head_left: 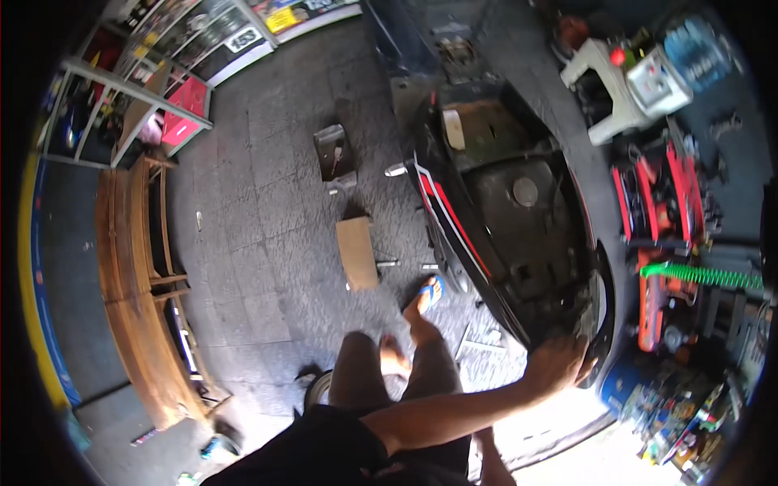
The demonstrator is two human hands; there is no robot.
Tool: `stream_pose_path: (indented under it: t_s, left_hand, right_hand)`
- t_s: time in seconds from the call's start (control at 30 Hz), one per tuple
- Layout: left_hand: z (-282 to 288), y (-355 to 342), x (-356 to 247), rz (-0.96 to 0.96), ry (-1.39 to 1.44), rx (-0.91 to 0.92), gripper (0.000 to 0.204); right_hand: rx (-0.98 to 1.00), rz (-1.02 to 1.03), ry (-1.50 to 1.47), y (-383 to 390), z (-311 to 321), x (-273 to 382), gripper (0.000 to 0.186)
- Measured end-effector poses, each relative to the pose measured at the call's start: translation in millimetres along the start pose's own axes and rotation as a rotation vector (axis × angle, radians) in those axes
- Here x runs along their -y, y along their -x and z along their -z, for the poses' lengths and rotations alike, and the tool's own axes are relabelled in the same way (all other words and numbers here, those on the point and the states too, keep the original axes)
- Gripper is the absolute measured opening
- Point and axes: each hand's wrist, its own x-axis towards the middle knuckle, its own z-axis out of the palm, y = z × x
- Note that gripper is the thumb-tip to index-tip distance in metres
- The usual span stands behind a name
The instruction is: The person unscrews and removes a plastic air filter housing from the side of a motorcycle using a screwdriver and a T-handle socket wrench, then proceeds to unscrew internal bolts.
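Note:
A black scooter (474,243) with red and white side stripes stands to my right, its seat off and its under-seat compartment (519,223) exposed. My left arm reaches across my body to the scooter's rear end. There my left hand (555,366) is closed on the black rear grab rail (606,304), back of the hand upward; part of the grip is hidden beneath it. What looks like my right arm (491,460) hangs at the lower edge, with its hand out of the picture. A pale oblong piece (454,130) lies in the front of the compartment.
Left of the scooter, a grey tray (334,154) with a tool and a brown board-like piece (357,253) are on the dark floor. A wooden bench (134,308) and shelves line the left. A white stool (600,89), red tool rack (658,194) and green coiled hose (705,275) are right.

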Motion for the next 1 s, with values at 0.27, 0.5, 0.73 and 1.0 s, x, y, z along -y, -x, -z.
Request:
stream_pose_path:
  t_s: [0.27,0.5,0.73,1.0]
  left_hand:
    - [10.8,-7.1,-2.6,-0.097,-0.078,0.151,0.054]
    - [22.6,-5.4,2.4,-0.291,0.198,0.243,0.062]
    - [61.2,-5.7,24.0,-0.478,0.416,0.569,0.047]
    - [96.3,54.6,257.4,-0.455,0.305,1.124,0.014]
  right_hand:
    - [-0.125,-0.622,-0.925,-77.3,-18.0,87.8,0.029]
    - [-0.072,-0.972,-1.372,-19.0,-75.1,157.5,0.036]
    - [-0.48,-1.158,-1.587,34.0,-146.9,283.9,0.023]
    - [-0.842,-1.333,-1.954,-57.5,-226.6,427.2,0.019]
